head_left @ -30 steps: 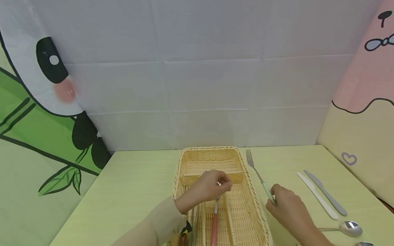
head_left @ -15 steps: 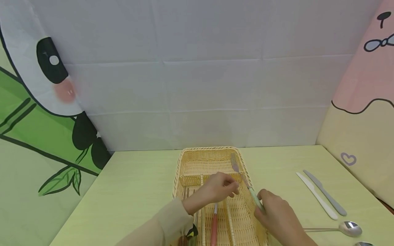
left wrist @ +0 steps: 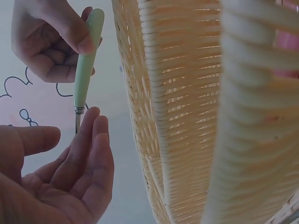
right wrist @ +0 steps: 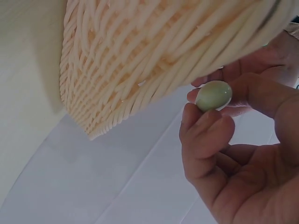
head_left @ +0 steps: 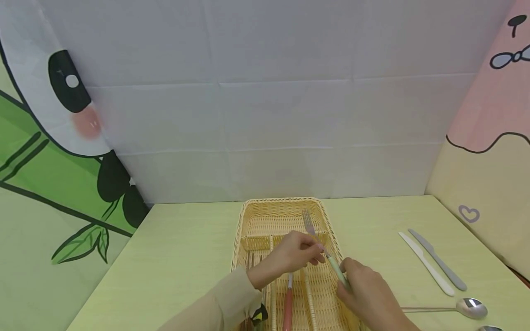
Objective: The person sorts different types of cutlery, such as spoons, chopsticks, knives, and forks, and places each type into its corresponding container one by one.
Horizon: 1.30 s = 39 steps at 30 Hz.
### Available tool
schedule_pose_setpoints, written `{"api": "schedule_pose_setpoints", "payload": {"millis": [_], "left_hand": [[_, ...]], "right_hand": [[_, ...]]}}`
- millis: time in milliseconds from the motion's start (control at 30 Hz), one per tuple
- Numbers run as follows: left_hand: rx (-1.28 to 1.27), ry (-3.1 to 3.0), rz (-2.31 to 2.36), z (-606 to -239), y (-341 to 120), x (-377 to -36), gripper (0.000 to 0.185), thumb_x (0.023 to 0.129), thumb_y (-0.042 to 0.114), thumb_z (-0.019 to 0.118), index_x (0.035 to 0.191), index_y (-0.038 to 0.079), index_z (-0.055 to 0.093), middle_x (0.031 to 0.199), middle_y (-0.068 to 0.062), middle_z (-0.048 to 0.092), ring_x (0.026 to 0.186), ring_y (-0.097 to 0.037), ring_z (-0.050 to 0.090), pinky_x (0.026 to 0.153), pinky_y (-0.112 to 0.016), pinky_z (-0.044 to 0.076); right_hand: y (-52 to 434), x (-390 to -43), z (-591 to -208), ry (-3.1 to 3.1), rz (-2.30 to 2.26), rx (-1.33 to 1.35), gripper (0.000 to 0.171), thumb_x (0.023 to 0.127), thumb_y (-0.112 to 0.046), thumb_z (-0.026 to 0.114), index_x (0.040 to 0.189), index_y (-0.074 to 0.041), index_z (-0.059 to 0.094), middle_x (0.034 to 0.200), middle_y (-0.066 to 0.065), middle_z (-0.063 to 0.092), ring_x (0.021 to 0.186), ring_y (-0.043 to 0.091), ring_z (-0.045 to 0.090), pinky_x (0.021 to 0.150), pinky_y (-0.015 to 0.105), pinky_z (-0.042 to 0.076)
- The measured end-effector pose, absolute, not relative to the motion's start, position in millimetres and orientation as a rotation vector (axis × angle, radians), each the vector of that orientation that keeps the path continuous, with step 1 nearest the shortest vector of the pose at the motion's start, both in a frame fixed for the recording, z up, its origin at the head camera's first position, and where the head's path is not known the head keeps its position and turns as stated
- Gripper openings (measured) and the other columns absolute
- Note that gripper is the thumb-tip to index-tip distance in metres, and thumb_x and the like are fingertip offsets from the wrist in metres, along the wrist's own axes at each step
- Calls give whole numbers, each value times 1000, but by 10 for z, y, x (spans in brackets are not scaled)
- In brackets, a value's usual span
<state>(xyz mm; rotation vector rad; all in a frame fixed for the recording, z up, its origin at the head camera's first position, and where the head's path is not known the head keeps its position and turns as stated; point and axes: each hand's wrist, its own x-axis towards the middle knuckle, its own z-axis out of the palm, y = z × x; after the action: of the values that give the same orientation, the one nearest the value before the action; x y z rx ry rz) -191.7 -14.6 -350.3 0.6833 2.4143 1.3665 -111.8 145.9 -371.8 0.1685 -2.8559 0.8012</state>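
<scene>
My right hand [head_left: 368,289] pinches the pale green handle of a fork [head_left: 338,272] between thumb and fingers. Its tines point away, above the right side of a wicker basket [head_left: 281,200]. My left hand [head_left: 296,253] hovers over the basket's middle, beside the fork's metal neck. In the left wrist view, the thumb and the loosely bent fingers [left wrist: 96,154] stand apart, with the neck passing just behind the fingertips; contact cannot be told. The right wrist view shows the handle's rounded end [right wrist: 214,95] in the pinch. Below my left hand lies a red-handled utensil [head_left: 288,303], its head hidden.
Wicker dividers split the basket into compartments; thin metal utensils [head_left: 250,260] lie in the left one, partly covered by my sleeve. To the right on the table rest a white knife [head_left: 426,264], a grey knife [head_left: 439,260] and a spoon [head_left: 472,308]. A second spoon [head_left: 490,328] shows at the bottom edge.
My right hand has carried the fork leftward from beside the basket to over it. My left hand has shifted slightly right, its fingers loosening, and is now by the fork's neck.
</scene>
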Motion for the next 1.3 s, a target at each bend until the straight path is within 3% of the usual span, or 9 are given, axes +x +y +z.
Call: {"api": "schedule_pose_setpoints", "payload": {"millis": [667,1100,1300], "left_hand": [[522,2374,1539,-3503,-139,-1911,16,88,19,59,79,9,68,74,-6,71,70,-14,67,66,-36,54],[595,2484,1481,-3421,-198,-1915,18,89,19,57,81,8,68,71,-6,70,71,-20,66,60,-24,48],[638,2528,1447,-3371,-269,-1914,18,89,19,56,82,8,68,70,-4,70,67,-14,65,61,-24,46]], "right_hand": [[1384,-1089,-3713,-2776,707,272,21,73,-8,73,87,-9,57,63,-9,47,51,1,37,46,16,34],[1354,-1089,-3721,-2763,747,299,25,77,-16,72,96,-9,58,61,-9,49,45,-2,36,44,15,34],[1365,-1059,-3707,-2721,742,316,24,82,-24,68,96,-9,58,60,-11,44,44,-2,31,43,15,31]]}}
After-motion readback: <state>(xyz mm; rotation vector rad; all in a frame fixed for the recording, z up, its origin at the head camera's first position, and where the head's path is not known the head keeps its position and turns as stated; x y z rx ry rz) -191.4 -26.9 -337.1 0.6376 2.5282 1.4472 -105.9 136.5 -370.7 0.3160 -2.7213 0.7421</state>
